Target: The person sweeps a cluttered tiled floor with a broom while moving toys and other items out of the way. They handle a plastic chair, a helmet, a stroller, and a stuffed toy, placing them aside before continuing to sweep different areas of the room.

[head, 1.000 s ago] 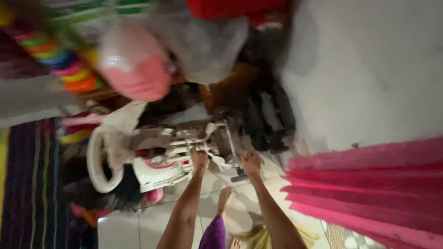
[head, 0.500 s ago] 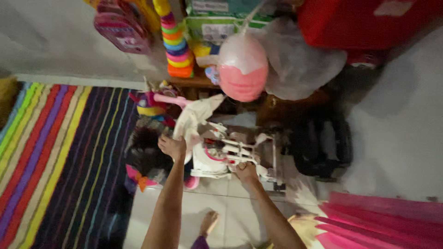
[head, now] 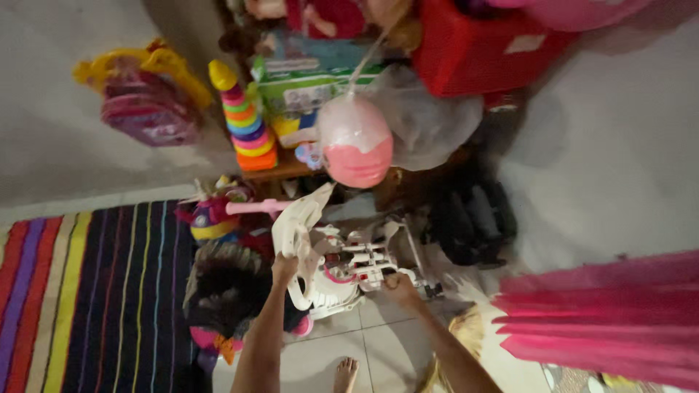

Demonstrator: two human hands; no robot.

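A white and pink plastic ride-on toy (head: 331,262) lies tipped on the tiled floor in the head view. My left hand (head: 285,266) grips its white curved part on the left side. My right hand (head: 399,285) holds the toy's frame on the right side, near its wheels. Both forearms reach up from the bottom of the view. A bare foot (head: 345,374) shows on the tiles below the toy.
A pink and clear balloon (head: 355,142) hangs above the toy. A stacking-ring toy (head: 245,124), boxes and a red crate (head: 480,44) stand behind. A dark plush toy (head: 226,291) lies left, on a striped rug (head: 87,291). Pink pleated fabric (head: 604,320) spreads at right.
The view has swung left and steadied. My left hand has shifted along the toy's white curved part, and both hands keep hold of the ride-on toy.
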